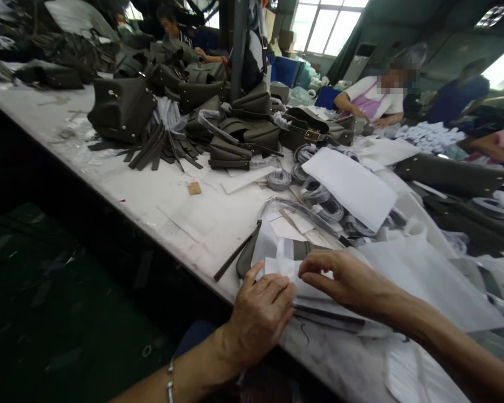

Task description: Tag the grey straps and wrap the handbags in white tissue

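Observation:
Near the table's front edge lies a grey-green bag (246, 258) with white tissue paper (284, 249) over it and a clear-wrapped handle (319, 215) arching behind. My left hand (262, 313) is closed over the near edge of a small white sheet (273, 267) on the bag, fingers bent and pressed together. Just to its right, my right hand (344, 277) is curled above the paper, thumb and fingertips drawn close. Whatever its fingers may pinch is too small to make out. A thin dark strap (237, 254) sticks out at the bag's left.
Coiled wrapped straps (315, 193) and a large white sheet (348, 184) lie behind the bag. Grey-green bags (121, 109) and loose strips (151, 148) crowd the far table. A post (237, 50) rises there. A co-worker (372, 98) works across the table.

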`<state>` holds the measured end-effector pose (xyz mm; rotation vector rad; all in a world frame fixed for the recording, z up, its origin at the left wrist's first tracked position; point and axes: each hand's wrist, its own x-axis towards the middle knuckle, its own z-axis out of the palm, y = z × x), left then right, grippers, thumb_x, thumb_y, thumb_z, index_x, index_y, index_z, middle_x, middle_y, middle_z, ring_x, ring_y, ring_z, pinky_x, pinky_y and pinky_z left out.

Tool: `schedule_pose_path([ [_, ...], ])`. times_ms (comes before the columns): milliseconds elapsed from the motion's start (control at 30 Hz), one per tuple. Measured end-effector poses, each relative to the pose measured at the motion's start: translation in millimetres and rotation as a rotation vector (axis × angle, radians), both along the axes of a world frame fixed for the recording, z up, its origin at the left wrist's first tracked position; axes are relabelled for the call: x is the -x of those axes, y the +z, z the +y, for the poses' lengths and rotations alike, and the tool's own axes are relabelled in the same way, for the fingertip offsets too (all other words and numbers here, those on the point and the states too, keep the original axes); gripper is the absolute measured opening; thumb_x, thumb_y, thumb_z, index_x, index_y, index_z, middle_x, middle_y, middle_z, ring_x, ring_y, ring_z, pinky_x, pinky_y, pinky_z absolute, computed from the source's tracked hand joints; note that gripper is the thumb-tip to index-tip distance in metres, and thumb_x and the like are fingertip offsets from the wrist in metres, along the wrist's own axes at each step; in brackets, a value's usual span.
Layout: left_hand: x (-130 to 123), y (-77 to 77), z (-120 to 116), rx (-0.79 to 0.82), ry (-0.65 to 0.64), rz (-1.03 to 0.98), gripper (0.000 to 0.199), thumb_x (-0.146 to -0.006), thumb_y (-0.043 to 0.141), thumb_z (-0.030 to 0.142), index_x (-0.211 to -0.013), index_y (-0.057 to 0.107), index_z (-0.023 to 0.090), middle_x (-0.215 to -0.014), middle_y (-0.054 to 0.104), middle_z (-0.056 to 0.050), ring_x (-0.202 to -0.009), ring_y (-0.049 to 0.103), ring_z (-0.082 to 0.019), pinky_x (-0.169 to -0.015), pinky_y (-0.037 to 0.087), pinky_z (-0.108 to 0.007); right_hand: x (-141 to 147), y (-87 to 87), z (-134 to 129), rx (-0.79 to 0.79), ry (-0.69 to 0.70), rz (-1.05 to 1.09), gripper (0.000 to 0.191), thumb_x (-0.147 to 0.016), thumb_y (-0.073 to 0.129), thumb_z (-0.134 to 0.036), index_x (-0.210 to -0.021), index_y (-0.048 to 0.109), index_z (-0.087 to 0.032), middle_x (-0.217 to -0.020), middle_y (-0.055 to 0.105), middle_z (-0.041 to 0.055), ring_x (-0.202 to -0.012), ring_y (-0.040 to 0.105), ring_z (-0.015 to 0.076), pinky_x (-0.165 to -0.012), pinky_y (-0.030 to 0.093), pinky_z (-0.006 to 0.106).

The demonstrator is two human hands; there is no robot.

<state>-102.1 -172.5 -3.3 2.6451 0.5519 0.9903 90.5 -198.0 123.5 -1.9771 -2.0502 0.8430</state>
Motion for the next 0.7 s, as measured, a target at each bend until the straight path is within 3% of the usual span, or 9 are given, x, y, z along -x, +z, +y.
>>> schedule_pose_path([
  [200, 0.4, 4.1, 3.3, -0.034, 0.002, 0.02, 0.026, -0.095, 0.055, 0.026, -0.12, 0.061, 0.018, -0.107, 0.07, -0.004, -0.107, 0.062, -0.018, -0.119, 0.027, -0.049, 4.8, -18.6, 40.7, 0.2, 0.106, -0.14, 0.016, -0.082, 0.057, -0.024, -0.077, 0.072, -0.022, -0.073, 0.072, -0.0003, -0.066, 0.062, 0.0147, -0.061, 0.04, 0.024],
  [333, -0.6, 3.0, 1.9, -0.05, 0.04, 0.003, 0.025, -0.095, 0.054, 0.025, -0.118, 0.063, 0.018, -0.105, 0.07, -0.004, -0.107, 0.061, -0.02, -0.121, 0.021, -0.053, 6.8, -26.5, 60.0, 0.292, 0.2, -0.207, 0.015, -0.08, 0.058, -0.026, -0.077, 0.072, -0.024, -0.069, 0.071, -0.0014, -0.062, 0.061, 0.014, -0.056, 0.036, 0.023],
  [567, -0.6, -1.6, -0.1, -0.068, 0.055, 0.02, 0.026, -0.092, 0.059, 0.026, -0.116, 0.064, 0.019, -0.113, 0.069, -0.005, -0.112, 0.059, -0.023, -0.121, 0.015, -0.06, 24.6, -18.6, 90.4, 0.449, 0.347, -0.439, 0.015, -0.076, 0.063, -0.027, -0.081, 0.077, -0.024, -0.073, 0.074, 0.0045, -0.067, 0.069, 0.0212, -0.054, 0.038, 0.026],
  [700, -1.1, -1.4, 0.8, -0.062, 0.06, 0.021, 0.026, -0.092, 0.059, 0.025, -0.116, 0.064, 0.018, -0.114, 0.068, -0.005, -0.11, 0.06, -0.023, -0.121, 0.013, -0.059, 32.5, -18.1, 98.9, 0.457, 0.439, -0.538, 0.014, -0.074, 0.067, -0.023, -0.083, 0.078, -0.021, -0.076, 0.075, 0.0087, -0.071, 0.072, 0.0262, -0.052, 0.041, 0.026],
])
